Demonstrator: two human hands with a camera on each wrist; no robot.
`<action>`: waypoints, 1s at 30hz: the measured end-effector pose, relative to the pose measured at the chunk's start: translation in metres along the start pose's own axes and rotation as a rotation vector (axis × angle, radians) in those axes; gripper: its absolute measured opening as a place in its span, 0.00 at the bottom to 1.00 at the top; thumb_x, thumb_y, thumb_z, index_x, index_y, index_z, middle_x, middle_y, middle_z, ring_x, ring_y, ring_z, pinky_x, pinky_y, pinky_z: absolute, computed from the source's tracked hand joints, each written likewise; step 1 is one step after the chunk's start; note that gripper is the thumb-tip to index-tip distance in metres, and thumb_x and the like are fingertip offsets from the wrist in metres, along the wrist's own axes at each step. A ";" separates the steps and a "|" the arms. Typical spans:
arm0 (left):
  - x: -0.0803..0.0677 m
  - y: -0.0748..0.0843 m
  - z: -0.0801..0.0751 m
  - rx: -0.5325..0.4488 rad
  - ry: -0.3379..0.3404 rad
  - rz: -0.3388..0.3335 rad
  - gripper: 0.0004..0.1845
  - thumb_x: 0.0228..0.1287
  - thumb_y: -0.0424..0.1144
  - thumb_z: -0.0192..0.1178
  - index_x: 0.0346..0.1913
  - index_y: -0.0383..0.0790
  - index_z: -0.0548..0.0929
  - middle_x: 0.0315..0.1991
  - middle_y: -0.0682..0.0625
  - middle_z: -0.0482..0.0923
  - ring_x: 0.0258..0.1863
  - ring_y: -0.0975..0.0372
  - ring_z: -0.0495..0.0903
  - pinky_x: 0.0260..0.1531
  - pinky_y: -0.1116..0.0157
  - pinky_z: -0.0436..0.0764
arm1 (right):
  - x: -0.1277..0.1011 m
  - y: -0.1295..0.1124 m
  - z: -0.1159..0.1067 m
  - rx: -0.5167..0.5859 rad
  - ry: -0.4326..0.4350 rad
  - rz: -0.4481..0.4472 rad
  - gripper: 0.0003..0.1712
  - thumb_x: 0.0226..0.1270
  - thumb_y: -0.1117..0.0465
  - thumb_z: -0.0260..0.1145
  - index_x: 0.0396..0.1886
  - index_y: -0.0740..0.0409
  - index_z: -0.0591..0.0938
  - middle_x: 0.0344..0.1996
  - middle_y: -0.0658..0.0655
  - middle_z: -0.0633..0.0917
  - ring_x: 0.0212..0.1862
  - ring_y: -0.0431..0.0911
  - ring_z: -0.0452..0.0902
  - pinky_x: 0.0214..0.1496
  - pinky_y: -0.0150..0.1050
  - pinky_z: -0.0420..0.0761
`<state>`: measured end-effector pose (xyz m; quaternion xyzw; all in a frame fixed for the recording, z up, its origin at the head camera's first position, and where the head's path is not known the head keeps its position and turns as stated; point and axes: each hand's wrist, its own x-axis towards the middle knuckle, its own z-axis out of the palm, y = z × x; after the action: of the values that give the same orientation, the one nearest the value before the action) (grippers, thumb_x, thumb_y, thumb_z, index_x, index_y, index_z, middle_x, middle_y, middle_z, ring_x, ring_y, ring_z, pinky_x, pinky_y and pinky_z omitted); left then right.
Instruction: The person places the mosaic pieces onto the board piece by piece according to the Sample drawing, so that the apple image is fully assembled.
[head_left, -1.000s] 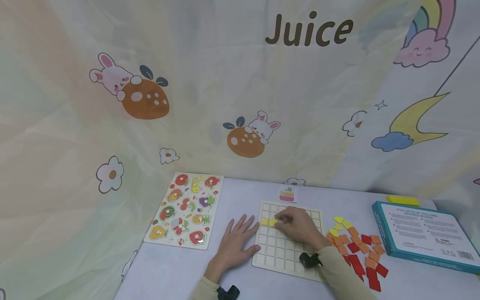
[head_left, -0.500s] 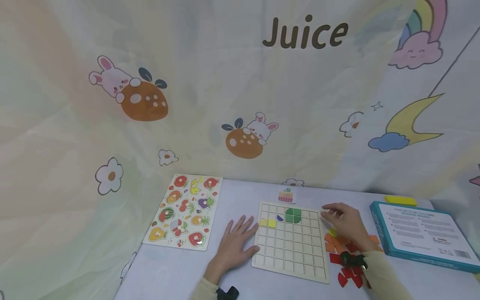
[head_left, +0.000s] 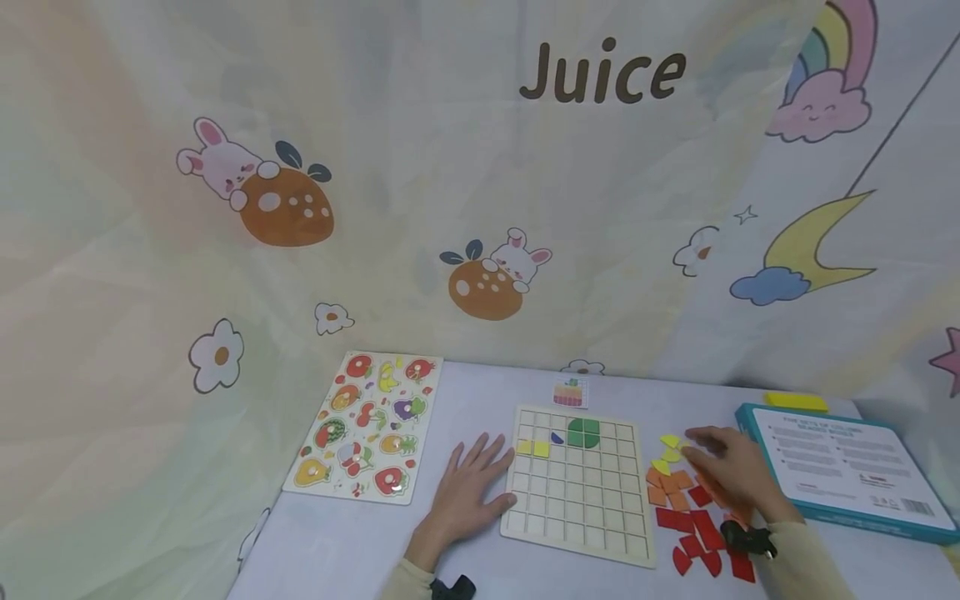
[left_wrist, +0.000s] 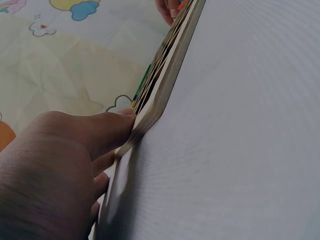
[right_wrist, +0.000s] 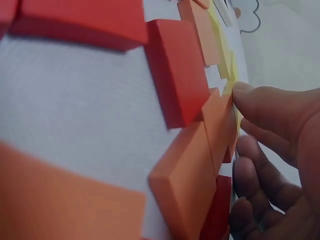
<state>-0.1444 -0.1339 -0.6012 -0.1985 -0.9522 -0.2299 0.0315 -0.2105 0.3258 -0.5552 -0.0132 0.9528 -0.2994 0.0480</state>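
Overhead, "Juice" lettering (head_left: pixel 602 71) on backdrop (head_left: pixel 420 208)

Children's playroom: cartoon bunny backdrop (head_left: pixel 480 208), fruit puzzle (head_left: pixel 365 427), wooden grid board (head_left: pixel 577 487).

My right hand (head_left: pixel 731 471) covers several orange tiles (head_left: pixel 670 487) beneath my fingers (right_wrist: pixel 260 107). Print on the teal box (head_left: pixel 847 467) beyond them is too small to read. The small card (head_left: pixel 570 392) past the grid board (head_left: pixel 573 492) stays unclear.
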 end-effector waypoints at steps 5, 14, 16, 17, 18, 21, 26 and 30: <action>-0.001 0.001 0.000 0.011 0.003 0.004 0.38 0.73 0.65 0.57 0.80 0.55 0.71 0.85 0.54 0.59 0.86 0.50 0.54 0.83 0.37 0.50 | 0.004 0.001 0.001 0.013 -0.023 0.021 0.32 0.71 0.48 0.74 0.65 0.66 0.81 0.53 0.69 0.87 0.46 0.53 0.84 0.49 0.49 0.90; 0.000 0.002 -0.002 0.004 -0.002 -0.004 0.37 0.74 0.65 0.55 0.80 0.55 0.71 0.85 0.54 0.60 0.86 0.51 0.54 0.84 0.37 0.50 | 0.006 0.000 0.010 0.007 -0.021 -0.004 0.38 0.72 0.40 0.72 0.68 0.63 0.80 0.55 0.69 0.85 0.48 0.54 0.82 0.47 0.46 0.89; -0.001 0.002 -0.002 0.004 -0.002 -0.006 0.37 0.74 0.65 0.55 0.80 0.55 0.71 0.85 0.54 0.60 0.86 0.51 0.54 0.84 0.37 0.50 | 0.008 -0.002 0.014 0.016 -0.018 0.006 0.36 0.72 0.41 0.72 0.67 0.62 0.80 0.57 0.69 0.83 0.49 0.53 0.80 0.46 0.42 0.87; -0.001 0.001 -0.002 0.004 -0.001 -0.006 0.37 0.74 0.65 0.55 0.80 0.55 0.71 0.85 0.54 0.60 0.86 0.51 0.54 0.84 0.37 0.50 | 0.009 -0.004 0.016 0.028 -0.023 0.018 0.35 0.72 0.41 0.72 0.66 0.62 0.80 0.57 0.69 0.83 0.50 0.54 0.79 0.45 0.41 0.86; -0.001 0.001 -0.002 0.003 0.000 -0.005 0.37 0.74 0.65 0.55 0.80 0.55 0.71 0.85 0.54 0.60 0.86 0.51 0.54 0.84 0.37 0.49 | 0.010 -0.006 0.017 0.034 -0.026 0.029 0.35 0.72 0.42 0.72 0.66 0.62 0.80 0.57 0.69 0.82 0.50 0.54 0.79 0.45 0.40 0.86; -0.001 0.000 -0.001 0.002 0.003 -0.004 0.37 0.74 0.65 0.55 0.80 0.55 0.71 0.85 0.55 0.60 0.86 0.51 0.54 0.84 0.37 0.49 | 0.012 -0.011 0.019 0.053 -0.034 0.047 0.32 0.73 0.44 0.72 0.63 0.63 0.80 0.56 0.69 0.81 0.51 0.57 0.78 0.47 0.45 0.88; -0.001 0.000 -0.001 -0.004 0.005 -0.002 0.37 0.73 0.65 0.55 0.80 0.55 0.71 0.85 0.55 0.60 0.86 0.51 0.53 0.84 0.37 0.49 | 0.012 -0.016 0.022 0.041 0.002 0.010 0.25 0.73 0.50 0.73 0.57 0.63 0.80 0.53 0.68 0.84 0.52 0.60 0.79 0.52 0.56 0.89; -0.001 0.001 -0.002 -0.013 0.002 -0.001 0.37 0.73 0.65 0.55 0.80 0.54 0.71 0.84 0.54 0.60 0.86 0.51 0.53 0.84 0.37 0.49 | 0.010 -0.021 0.026 0.058 0.043 0.006 0.22 0.73 0.51 0.72 0.56 0.62 0.81 0.50 0.65 0.86 0.48 0.55 0.80 0.45 0.42 0.87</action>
<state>-0.1433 -0.1341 -0.5989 -0.1980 -0.9508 -0.2361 0.0310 -0.2180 0.2932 -0.5648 -0.0027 0.9446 -0.3270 0.0287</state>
